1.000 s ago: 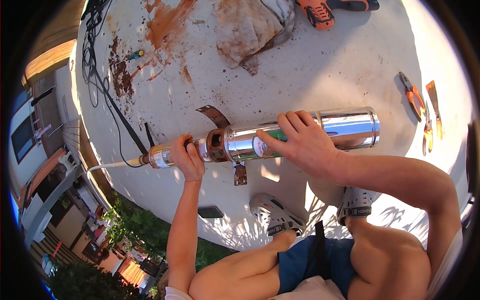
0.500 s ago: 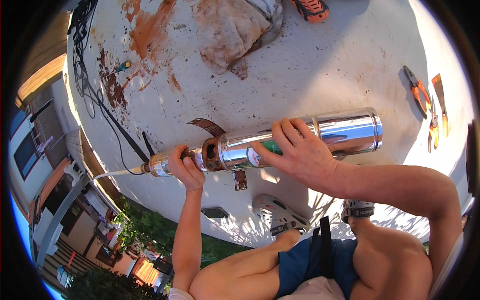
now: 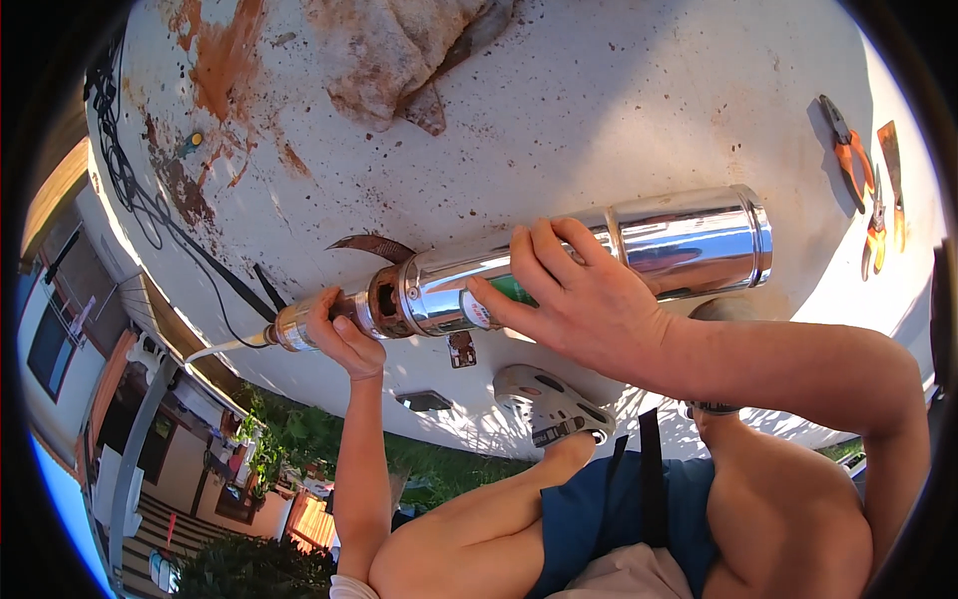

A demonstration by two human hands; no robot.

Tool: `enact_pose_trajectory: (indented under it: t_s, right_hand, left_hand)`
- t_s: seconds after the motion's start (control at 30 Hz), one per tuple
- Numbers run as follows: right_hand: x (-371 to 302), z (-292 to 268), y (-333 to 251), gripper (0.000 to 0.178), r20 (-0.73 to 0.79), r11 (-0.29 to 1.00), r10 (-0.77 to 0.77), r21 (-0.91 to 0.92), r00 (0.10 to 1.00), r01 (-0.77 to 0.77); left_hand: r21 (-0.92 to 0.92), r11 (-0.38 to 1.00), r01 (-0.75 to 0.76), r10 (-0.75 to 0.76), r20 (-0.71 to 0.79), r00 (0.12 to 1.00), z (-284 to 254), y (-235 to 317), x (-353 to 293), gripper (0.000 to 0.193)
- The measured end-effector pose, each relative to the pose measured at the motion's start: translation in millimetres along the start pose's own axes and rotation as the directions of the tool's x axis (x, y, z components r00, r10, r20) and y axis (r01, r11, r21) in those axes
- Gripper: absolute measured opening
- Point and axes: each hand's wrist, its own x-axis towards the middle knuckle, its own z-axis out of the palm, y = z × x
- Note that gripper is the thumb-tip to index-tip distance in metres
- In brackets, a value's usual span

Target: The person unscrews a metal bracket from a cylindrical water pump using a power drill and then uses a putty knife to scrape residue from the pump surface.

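A long, shiny steel submersible pump (image 3: 684, 245) stretches from left to right in front of me. Its left section is rusty, with a dark opening in the collar. My left hand (image 3: 344, 334) is closed around the narrower rusty neck near the hose end. Draped over the steel body, my right hand (image 3: 589, 290) grips it from above, thumb beside a green label (image 3: 512, 290) that it partly covers. A curved rusty metal strip (image 3: 374, 245) sticks out behind the collar. On the near side of the collar is a small rusty bracket (image 3: 462, 349).
Orange-handled pliers (image 3: 848, 155), a second pair (image 3: 875, 225) and a scraper (image 3: 895, 185) lie at the right. A dirty cloth (image 3: 384, 60) lies at the far side; black cable (image 3: 125, 175) and a screwdriver (image 3: 192, 142) at the left. A phone-like dark slab (image 3: 424, 400) is by my shoe (image 3: 549, 404).
My view has shifted, so the cloth and tools sit differently and an orange object at the far edge has left the picture. Both hands keep their hold on the pump.
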Motion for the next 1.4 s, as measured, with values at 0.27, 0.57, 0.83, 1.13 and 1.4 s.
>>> enact_pose_trajectory:
  t_s: [0.27, 0.57, 0.83, 1.13, 1.4]
  right_hand:
    - [-3.9, 8.3, -3.8, 0.052, -0.009, 1.0, 0.03, -0.002, 1.0, -0.03]
    - [0.0, -0.4, 0.1, 0.057, -0.011, 1.0, -0.014, -0.019, 1.0, 0.014]
    - [5.3, -7.4, -3.9, 0.062, 0.027, 0.999, -0.019, -0.048, 0.999, 0.02]
    - [8.0, -13.5, -8.3, 0.074, 0.106, 0.997, -0.039, -0.06, 0.994, 0.045]
    - [8.8, -15.1, -14.1, 0.086, 0.143, 0.997, -0.025, -0.073, 0.989, 0.036]
  left_hand:
    - [-0.044, 0.995, 0.09, -0.09, 0.007, 0.996, 1.6, 0.0, 0.2, 0.047]
    - [0.078, 0.997, -0.016, 0.017, -0.013, 1.0, -0.8, 3.1, 3.3, 0.045]
    - [0.072, 0.997, -0.022, 0.029, -0.092, 0.995, -0.9, 4.4, 6.1, 0.044]
    - [0.112, 0.991, -0.079, 0.092, -0.111, 0.99, -4.0, 7.4, 8.8, 0.034]
    - [0.103, 0.993, -0.05, 0.069, -0.193, 0.979, -3.0, 4.4, 1.5, 0.035]
